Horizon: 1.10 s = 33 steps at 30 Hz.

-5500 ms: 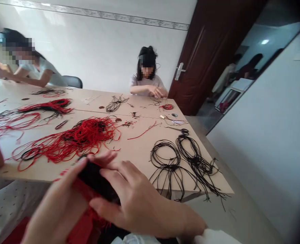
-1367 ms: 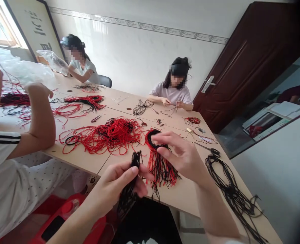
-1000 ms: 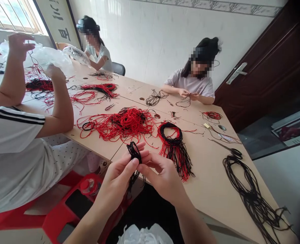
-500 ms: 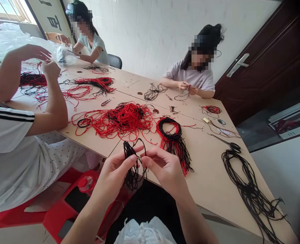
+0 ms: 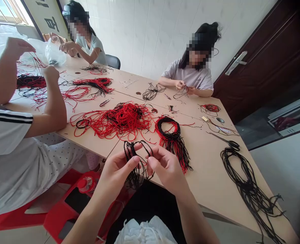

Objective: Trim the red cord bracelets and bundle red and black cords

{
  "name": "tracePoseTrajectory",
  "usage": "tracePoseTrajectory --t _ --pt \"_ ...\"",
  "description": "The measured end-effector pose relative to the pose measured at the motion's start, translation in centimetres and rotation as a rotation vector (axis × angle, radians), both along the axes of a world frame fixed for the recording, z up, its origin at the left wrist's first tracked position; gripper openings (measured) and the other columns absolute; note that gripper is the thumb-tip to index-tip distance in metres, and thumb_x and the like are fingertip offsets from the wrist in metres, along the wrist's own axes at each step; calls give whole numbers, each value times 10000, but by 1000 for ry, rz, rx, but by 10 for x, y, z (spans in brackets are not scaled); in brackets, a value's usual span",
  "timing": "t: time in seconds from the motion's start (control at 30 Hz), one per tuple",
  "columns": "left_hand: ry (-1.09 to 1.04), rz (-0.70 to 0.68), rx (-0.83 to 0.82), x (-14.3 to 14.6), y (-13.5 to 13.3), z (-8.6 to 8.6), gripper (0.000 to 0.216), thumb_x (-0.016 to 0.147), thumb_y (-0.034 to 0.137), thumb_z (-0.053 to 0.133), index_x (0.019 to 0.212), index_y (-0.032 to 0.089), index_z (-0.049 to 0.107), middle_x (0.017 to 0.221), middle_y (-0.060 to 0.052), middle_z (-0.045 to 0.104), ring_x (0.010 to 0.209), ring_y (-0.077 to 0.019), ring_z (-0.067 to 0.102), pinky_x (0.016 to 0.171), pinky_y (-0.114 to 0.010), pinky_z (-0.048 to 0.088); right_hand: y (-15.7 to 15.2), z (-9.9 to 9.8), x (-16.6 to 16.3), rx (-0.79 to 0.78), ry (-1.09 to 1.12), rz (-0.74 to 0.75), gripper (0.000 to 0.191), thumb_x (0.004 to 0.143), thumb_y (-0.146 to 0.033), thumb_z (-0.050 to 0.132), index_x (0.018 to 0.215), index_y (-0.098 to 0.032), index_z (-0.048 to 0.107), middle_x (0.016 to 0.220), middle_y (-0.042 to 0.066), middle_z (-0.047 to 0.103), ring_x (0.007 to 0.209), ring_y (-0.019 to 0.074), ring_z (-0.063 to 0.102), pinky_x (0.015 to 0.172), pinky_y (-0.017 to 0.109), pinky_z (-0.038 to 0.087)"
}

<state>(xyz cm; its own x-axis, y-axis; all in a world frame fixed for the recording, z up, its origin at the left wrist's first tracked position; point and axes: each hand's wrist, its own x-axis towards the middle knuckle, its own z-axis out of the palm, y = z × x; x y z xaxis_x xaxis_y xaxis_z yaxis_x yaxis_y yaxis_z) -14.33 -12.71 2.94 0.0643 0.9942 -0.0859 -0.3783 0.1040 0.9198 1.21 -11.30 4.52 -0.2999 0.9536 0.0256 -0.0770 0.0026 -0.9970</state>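
A looped bundle of black cords (image 5: pixel 134 179) hangs from my left hand (image 5: pixel 118 171), thumb and fingers closed round it at the table's near edge. My right hand (image 5: pixel 164 166) pinches one black cord loop, pulled out to the right from that bundle. Just beyond my right hand lies a ring of black and red cords (image 5: pixel 169 130), its loose ends fanned toward me. A tangled heap of red cords (image 5: pixel 128 117) mixed with black lies past my left hand. The fingertips of my right hand are partly hidden behind its thumb.
Black scissors (image 5: pixel 232 145) and a long coil of black cords (image 5: pixel 246 186) lie on the right of the table (image 5: pixel 206 162). A roll of tape (image 5: pixel 220 120) sits beyond. One co-worker (image 5: pixel 188 71) sits across, two others on the left, handling cords and a plastic bag (image 5: pixel 54 51).
My right hand has moved slightly right, drawing the black loop wider from the bundle. At the left, a co-worker's hands have spread with red cords between them.
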Motion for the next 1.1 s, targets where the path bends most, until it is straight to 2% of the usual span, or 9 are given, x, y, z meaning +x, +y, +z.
tracePoseTrajectory --t 0.17,0.3,0.4,0.5,0.63,0.73,0.93,1.03,1.1 --pt "-38 15 4 5 1 5 275 733 338 805 974 211 770 831 -27 748 769 -149 666 766 -231 514 -7 3 2 3 -134 67 235 864 -336 624 1053 -195 624 758 -12 600 669 112 537 601 224 435" --pt "-14 8 22 6 1 6 296 709 307 821 978 193 774 773 -25 735 692 -138 642 712 -227 517 -6 1 4 75 -226 19 174 865 -356 626 907 -188 629 769 1 617 658 117 538 598 230 435" --pt "-5 40 8 7 -1 7 344 709 338 817 1009 176 771 739 -17 706 654 -117 598 644 -196 490 -3 -1 4 73 -168 -84 169 892 -354 553 856 -189 563 753 10 615 670 129 566 600 233 451" --pt "1 67 -24 7 -1 5 380 753 375 776 1075 173 755 757 -23 703 689 -118 607 655 -185 480 0 -1 6 40 -83 -129 193 887 -382 540 851 -194 520 666 -18 556 602 120 532 544 220 431" --pt "40 35 10 5 2 2 396 762 373 769 1105 176 743 850 -57 745 786 -172 666 775 -260 526 -2 0 7 24 -164 -25 219 850 -388 630 909 -179 603 684 -29 505 602 103 464 558 221 392" --pt "94 30 48 4 3 1 364 770 367 762 1084 183 752 915 -74 763 880 -222 690 876 -332 532 -4 1 7 20 -263 -4 230 832 -402 655 906 -185 638 625 -53 415 566 96 393 518 219 331" --pt "281 41 120 7 0 4 319 795 401 722 1026 189 778 1082 -102 740 1062 -288 642 935 -359 507 -2 -4 0 147 -423 -112 116 820 -280 571 841 -174 614 675 -19 530 607 117 456 548 225 373" --pt "250 26 74 7 0 5 293 798 433 712 959 203 795 1155 -101 714 1138 -297 597 949 -354 492 1 -7 0 125 -287 -161 85 852 -264 489 843 -195 538 722 -11 543 623 124 486 557 223 409" --pt "172 -25 38 6 0 6 288 819 443 690 968 220 794 1228 -94 682 1200 -304 557 938 -347 498 1 -5 2 74 -159 -135 105 893 -269 429 872 -203 508 767 -4 557 623 119 493 567 224 428"
